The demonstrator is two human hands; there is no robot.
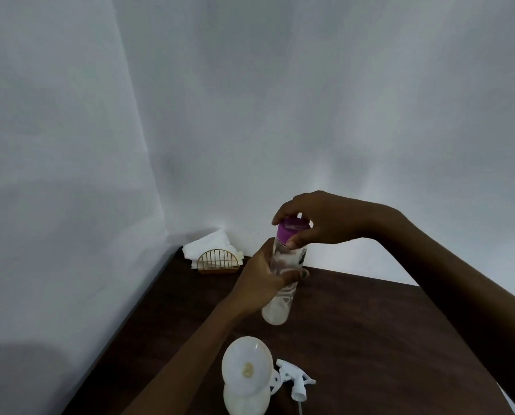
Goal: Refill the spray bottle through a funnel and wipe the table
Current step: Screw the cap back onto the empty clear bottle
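Clear bottle (283, 283) gripped by left hand (263, 283), purple cap (292, 230) pinched by right hand (319, 220); spillage onto worktop (370, 324) judged possible if tilted once uncapped.

Two bare forearms reached in over the table's near edge. The left hand (262, 283) was raised above the table, fingers and thumb curled in a grip. Just above it, the right hand (319, 218) arched downward, wrist bent, fingertips pinching.

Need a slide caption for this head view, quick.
Left hand holds clear bottle; right hand grips its purple cap.
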